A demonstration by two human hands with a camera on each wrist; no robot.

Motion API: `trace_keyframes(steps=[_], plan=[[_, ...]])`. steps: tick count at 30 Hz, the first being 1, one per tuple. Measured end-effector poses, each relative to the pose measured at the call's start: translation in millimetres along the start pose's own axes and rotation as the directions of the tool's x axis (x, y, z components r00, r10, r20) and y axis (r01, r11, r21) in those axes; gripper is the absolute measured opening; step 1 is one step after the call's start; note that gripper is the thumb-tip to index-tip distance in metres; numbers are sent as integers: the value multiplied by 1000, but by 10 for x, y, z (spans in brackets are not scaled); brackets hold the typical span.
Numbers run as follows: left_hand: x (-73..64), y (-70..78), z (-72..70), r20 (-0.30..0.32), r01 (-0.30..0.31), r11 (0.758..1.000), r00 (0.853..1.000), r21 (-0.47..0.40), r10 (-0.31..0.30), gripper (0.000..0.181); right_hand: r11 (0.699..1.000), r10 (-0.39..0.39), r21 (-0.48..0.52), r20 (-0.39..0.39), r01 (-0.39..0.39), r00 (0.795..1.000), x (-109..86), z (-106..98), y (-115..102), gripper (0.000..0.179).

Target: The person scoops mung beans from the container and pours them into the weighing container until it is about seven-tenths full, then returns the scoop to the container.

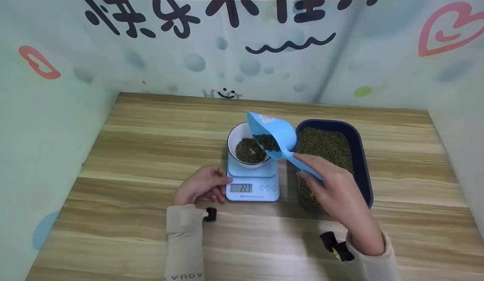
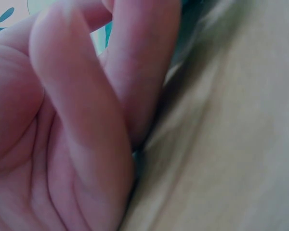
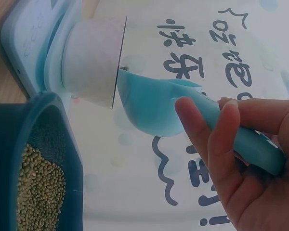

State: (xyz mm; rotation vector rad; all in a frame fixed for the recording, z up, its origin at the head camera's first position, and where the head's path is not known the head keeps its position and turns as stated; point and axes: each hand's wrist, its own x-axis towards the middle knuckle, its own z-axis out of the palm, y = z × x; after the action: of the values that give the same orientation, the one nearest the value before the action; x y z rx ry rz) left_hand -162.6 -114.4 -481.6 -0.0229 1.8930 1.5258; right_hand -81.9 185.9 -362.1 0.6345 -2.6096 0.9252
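Note:
My right hand grips the handle of a light blue scoop, which is tilted over a white bowl. Dark green beans, apparently mung beans, lie at the scoop's lip, and more lie in the bowl. The bowl stands on a light blue kitchen scale whose display seems to read 22.3. My left hand holds the scale's left edge, its thumb on the top and its fingers curled at the side. Close up in the left wrist view are the curled fingers; the right wrist view shows the scoop at the bowl's rim.
A dark blue tub of green beans stands to the right of the scale, partly under my right forearm. The wooden table extends on both sides. A printed cloth backdrop rises behind it.

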Motion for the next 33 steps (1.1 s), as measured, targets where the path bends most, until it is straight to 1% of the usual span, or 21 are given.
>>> trace_keyframes(steps=[2,5,9,12,15,23,28,33], plan=[[-7,8,3,3,-4,1000,1000,-11,4,28,1000,-3,0,1,3,1000,-1,1,-2,42],[-55,66,13,14,-10,1000,1000,-25,11,26,1000,-4,1,2,4,1000,-3,1,-4,42],[-151,174,27,32,-6,1000,999,-14,7,23,1000,-2,4,4,2,1000,-3,3,-7,41],[-178,205,29,37,-3,1000,999,-2,3,22,1000,-5,7,4,5,1000,-4,5,-7,40],[-161,187,22,34,4,1000,999,1,-4,23,1000,-8,6,2,8,1000,-5,6,-6,40],[-25,16,-3,10,5,1000,1000,-30,-5,28,1000,-14,1,1,14,1000,-2,12,-2,40],[-12,-2,2,-1,-6,1000,1000,-14,6,29,1000,-15,-13,1,15,1000,-4,17,4,39],[-9,-5,3,4,-16,1000,1000,-24,16,29,1000,-21,-23,-5,21,1000,-8,27,10,41]])
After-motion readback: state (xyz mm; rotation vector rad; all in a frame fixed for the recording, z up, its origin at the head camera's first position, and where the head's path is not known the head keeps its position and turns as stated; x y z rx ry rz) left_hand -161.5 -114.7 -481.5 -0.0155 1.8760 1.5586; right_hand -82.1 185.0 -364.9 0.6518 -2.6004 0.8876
